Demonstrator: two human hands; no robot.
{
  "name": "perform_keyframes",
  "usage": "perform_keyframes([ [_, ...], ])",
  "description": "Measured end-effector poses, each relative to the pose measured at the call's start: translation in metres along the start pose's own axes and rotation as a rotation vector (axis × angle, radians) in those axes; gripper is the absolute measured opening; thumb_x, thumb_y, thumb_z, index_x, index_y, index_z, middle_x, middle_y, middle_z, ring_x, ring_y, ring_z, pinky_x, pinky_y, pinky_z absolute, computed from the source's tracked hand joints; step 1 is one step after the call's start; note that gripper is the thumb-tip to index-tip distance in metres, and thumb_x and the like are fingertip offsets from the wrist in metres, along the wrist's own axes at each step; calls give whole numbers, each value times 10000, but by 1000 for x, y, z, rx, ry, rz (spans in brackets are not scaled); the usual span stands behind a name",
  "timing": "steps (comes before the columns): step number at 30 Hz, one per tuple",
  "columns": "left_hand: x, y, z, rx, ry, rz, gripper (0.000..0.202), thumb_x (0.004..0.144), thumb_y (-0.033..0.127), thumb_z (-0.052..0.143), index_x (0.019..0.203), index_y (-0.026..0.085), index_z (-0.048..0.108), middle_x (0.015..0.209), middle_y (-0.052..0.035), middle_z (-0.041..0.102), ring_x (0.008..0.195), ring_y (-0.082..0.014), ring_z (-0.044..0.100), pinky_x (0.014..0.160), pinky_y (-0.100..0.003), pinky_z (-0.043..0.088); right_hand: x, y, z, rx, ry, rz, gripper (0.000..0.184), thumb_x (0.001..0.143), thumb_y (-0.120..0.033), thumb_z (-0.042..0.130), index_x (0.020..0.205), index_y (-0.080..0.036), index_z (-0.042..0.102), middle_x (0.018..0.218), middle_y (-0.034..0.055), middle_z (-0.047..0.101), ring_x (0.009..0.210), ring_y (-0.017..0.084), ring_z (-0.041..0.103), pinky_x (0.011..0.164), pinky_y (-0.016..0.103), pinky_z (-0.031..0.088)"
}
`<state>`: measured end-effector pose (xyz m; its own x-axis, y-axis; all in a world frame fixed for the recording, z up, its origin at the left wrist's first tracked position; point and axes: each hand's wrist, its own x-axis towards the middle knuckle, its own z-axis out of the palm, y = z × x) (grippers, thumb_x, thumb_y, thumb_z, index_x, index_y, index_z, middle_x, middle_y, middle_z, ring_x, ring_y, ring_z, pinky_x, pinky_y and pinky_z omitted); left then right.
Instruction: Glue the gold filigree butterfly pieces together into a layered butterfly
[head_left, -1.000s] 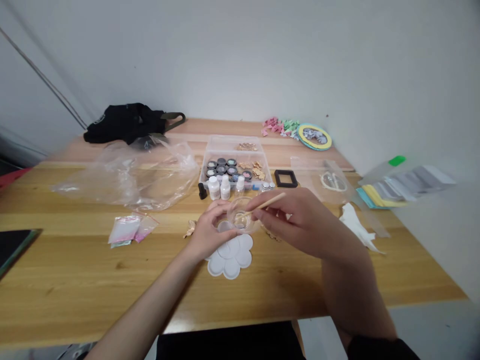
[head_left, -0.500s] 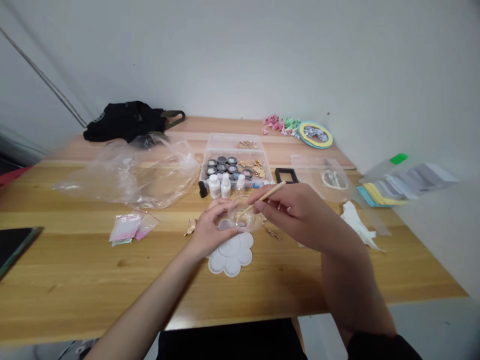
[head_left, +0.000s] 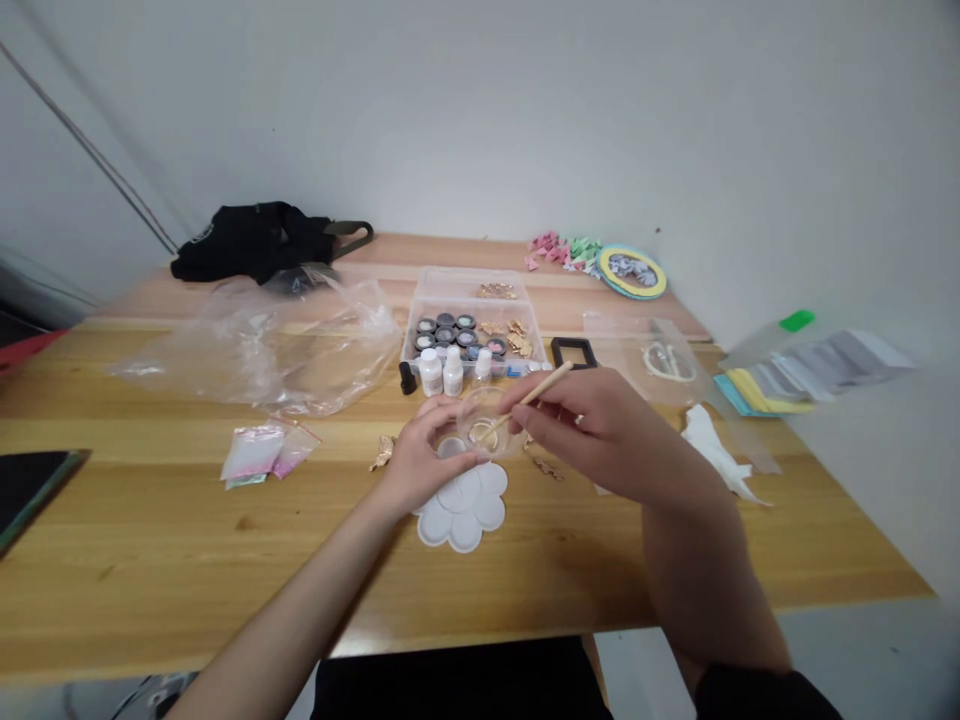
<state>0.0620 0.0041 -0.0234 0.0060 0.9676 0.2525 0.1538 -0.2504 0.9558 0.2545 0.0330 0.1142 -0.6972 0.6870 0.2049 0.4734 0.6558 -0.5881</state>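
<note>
Stick: upper end risen since a second ago; thin, pale, straight, slanting into the cup
Cup: clear, round, just beyond the palette
Left hand: fingers curled around the cup
Right hand: fingers pinching the stick, hiding the cup's right edge
Palette: smooth, white, petal-shaped
Beyond: white bottles, translucent box
</note>
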Motion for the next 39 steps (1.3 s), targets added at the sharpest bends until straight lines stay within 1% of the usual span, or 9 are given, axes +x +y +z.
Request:
perform_keyframes([
  [3,0,-1,1,-14,-1,9,482,618,251,826,1078,224,687,1080,-69,580,1065,-246,585,952,-489,485,2,3,4,-34,59,-21,307,896,-209,475,594,-167,512,863,32,717,593,82,521,570,246,342],
  [7,0,-1,1,-21,-2,13,458,628,241,816,1070,225,694,1091,-71,580,1076,-242,580,968,-491,476,0,1,3,-150,146,58,280,887,-218,455,621,-170,524,854,56,717,592,103,528,575,268,337],
  [12,0,-1,0,-18,-6,21,470,623,268,828,1073,233,697,1082,-72,580,1072,-250,577,972,-505,465,-2,-4,1,-120,62,83,295,881,-243,476,603,-170,544,729,42,682,583,110,527,559,264,332],
  [15,0,-2,0,-17,9,31,480,611,266,832,1071,233,700,1084,-74,580,1076,-257,575,985,-517,449,1,-4,4,-61,33,34,274,884,-230,485,637,-163,582,771,35,705,548,89,488,546,255,325],
  [18,-1,-1,0,-33,0,26,474,620,249,826,1077,235,698,1089,-71,574,1076,-247,578,973,-492,469,2,-2,6,-56,80,6,295,877,-201,480,590,-164,537,885,37,737,530,70,462,547,254,318],
  [23,0,-1,1,-28,-10,15,492,636,265,818,1110,234,689,1094,-71,574,1072,-236,579,975,-485,476,1,-2,5,-135,161,58,250,847,-184,472,605,-163,531,885,39,737,532,74,466,554,261,312],
  [31,0,-3,0,1,13,45,495,612,280,838,1085,244,700,1077,-74,587,1070,-255,581,988,-522,452,2,-2,5,-40,77,30,260,845,-203,485,598,-162,559,766,41,709,575,95,520,551,251,335],
  [34,0,-3,0,-14,12,40,494,609,270,839,1081,238,698,1086,-73,578,1074,-251,582,976,-504,466,3,0,6,-53,112,-13,292,849,-194,483,560,-165,516,833,47,731,563,83,509,549,250,331],
  [39,-1,-1,1,5,11,32,475,637,273,823,1093,234,695,1082,-72,576,1066,-243,579,976,-498,467,0,0,4,-132,182,46,263,814,-182,493,551,-168,495,825,45,734,566,91,525,554,256,327],
])
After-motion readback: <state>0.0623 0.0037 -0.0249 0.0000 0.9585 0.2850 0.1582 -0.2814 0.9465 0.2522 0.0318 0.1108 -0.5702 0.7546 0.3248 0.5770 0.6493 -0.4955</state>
